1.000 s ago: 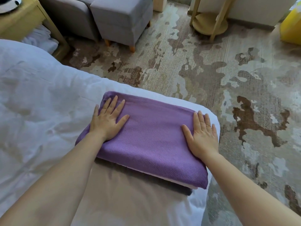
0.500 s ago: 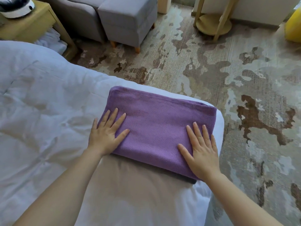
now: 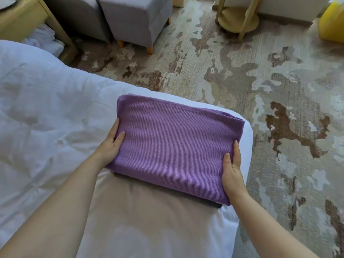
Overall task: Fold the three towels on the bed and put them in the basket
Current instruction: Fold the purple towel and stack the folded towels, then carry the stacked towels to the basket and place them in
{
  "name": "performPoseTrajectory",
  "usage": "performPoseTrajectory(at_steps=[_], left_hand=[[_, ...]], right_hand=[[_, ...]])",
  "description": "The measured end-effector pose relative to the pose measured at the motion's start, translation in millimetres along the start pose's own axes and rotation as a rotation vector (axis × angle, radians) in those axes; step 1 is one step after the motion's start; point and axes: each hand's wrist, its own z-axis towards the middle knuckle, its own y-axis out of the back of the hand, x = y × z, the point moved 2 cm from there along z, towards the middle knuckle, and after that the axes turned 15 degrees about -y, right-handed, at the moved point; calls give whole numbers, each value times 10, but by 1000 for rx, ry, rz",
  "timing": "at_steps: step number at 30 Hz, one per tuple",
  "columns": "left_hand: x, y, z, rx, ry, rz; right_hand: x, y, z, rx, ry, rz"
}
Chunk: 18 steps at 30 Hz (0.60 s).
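Note:
A folded purple towel lies on top of a stack at the corner of the white bed. A dark edge of another folded towel shows under its near side. My left hand grips the stack's left end, thumb on top and fingers tucked under. My right hand grips the right end the same way. No basket is in view.
Patterned carpet spreads beyond the bed. A grey ottoman and grey chair stand at the back, a wooden nightstand at the top left, a round wooden stand at the top, a yellow object at the top right.
Both hands slid from lying flat on top of the purple towel to its two ends and closed on the stack. The view shifted slightly.

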Motion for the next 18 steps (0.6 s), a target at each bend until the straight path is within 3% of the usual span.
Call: performPoseTrajectory(at_steps=[5, 10, 18], left_hand=[[54, -7, -8, -19, 114, -136], [117, -21, -152, 66, 492, -493], [-26, 79, -387, 21, 431, -681]], right_hand=[[-40, 27, 95, -27, -58, -15], [-151, 67, 173, 14, -289, 96], [-96, 294, 89, 125, -324, 171]])
